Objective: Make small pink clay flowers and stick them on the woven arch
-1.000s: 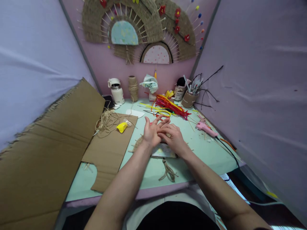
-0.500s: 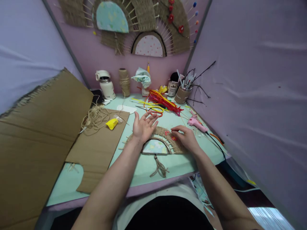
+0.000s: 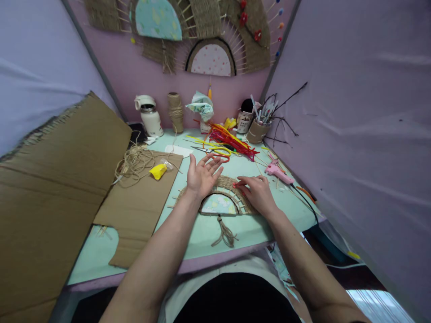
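A half-round woven twine fan lies on the table, with a patterned pale-blue half-circle at its centre and a twine tassel hanging from its lower edge. My left hand is palm up over the fan's upper left, fingers spread and holding nothing. On the fan's right side, my right hand has its fingertips drawn together at a small red flower piece. That hand covers much of the fan's right end.
Scissors and red and yellow pipe cleaners lie behind the fan. A pink glue gun with a black cord is to the right. Cardboard, tangled twine and a yellow piece are at left. A white flask stands behind.
My right hand has shifted slightly left across the fan, so its fingertips meet the red flower piece. My left hand stays palm up in nearly the same place.
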Motion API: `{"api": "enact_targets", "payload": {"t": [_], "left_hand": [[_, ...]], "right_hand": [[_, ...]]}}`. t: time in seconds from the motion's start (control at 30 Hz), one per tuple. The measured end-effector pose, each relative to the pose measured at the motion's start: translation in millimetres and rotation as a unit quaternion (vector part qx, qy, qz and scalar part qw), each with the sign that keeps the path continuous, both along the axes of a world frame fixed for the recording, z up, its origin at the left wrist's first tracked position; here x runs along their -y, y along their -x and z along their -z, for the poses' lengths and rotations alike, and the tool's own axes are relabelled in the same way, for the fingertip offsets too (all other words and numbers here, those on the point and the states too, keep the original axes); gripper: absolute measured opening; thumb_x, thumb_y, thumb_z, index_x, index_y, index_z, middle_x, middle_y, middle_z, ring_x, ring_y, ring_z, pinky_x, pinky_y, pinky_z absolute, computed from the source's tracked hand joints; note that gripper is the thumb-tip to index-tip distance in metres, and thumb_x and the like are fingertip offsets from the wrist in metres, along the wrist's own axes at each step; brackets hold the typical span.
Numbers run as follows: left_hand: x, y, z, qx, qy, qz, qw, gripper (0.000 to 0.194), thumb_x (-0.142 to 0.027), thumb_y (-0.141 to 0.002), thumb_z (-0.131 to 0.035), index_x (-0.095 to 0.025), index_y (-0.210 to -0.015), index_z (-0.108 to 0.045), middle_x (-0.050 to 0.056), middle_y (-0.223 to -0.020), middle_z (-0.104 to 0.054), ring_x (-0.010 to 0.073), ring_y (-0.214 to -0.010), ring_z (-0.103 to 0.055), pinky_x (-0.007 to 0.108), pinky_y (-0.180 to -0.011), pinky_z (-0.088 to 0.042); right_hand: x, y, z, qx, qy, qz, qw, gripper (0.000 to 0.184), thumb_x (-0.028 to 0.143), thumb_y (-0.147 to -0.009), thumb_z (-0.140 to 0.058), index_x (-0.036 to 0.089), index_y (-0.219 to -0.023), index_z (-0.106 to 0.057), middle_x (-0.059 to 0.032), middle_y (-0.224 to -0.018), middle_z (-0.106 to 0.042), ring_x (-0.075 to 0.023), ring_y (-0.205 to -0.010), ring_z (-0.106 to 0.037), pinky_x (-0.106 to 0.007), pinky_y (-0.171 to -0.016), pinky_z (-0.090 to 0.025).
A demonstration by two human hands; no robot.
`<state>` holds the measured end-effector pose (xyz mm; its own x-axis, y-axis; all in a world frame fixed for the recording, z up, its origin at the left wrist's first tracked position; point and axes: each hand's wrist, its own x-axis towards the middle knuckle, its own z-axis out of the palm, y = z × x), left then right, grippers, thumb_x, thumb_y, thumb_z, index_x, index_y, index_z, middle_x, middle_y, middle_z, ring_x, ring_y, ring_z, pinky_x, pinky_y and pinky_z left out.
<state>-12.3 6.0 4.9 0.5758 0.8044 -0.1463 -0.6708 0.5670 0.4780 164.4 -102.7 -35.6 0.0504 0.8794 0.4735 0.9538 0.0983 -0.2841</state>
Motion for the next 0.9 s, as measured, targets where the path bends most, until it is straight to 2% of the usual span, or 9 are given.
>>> {"api": "enact_targets", "payload": {"t": [0.27,0.6,0.9], "left_hand": [[0.9,0.4,-0.9,0.001,0.012,-0.002,1.000,0.060,-0.068,-0.085,-0.040,-0.016,-0.104,-0.064,0.013,-0.101,-0.068,0.0243,-0.108,-0.063,0.038,-0.094,-0.049],[0.6,0.2,-0.6,-0.002,-0.007,-0.002,1.000,0.058,-0.066,-0.086,-0.039,-0.016,-0.099,-0.064,0.013,-0.100,-0.068,0.0238,-0.105,-0.064,0.037,-0.094,-0.049],[0.7,0.9,-3.4,-0.003,0.014,-0.008,1.000,0.058,-0.065,-0.087,-0.039,-0.016,-0.104,-0.064,0.013,-0.099,-0.068,0.0239,-0.103,-0.065,0.037,-0.090,-0.051]], "right_hand": [[1.0,3.0,-0.7,0.034,0.009,0.004,0.999,0.016,0.023,-0.092,-0.055,0.021,-0.104,-0.065,-0.0037,-0.085,-0.075,-0.0183,-0.081,-0.066,-0.035,-0.083,-0.032],[0.8,4.9,0.3,0.057,0.024,0.012,0.998,0.017,0.024,-0.093,-0.053,0.019,-0.101,-0.066,-0.0060,-0.081,-0.075,-0.0178,-0.076,-0.067,-0.035,-0.084,-0.032],[5.5,0.0,-2.3,0.055,0.001,0.017,0.998,0.017,0.024,-0.094,-0.050,0.020,-0.097,-0.066,-0.0060,-0.086,-0.075,-0.0180,-0.076,-0.067,-0.034,-0.084,-0.033]]}}
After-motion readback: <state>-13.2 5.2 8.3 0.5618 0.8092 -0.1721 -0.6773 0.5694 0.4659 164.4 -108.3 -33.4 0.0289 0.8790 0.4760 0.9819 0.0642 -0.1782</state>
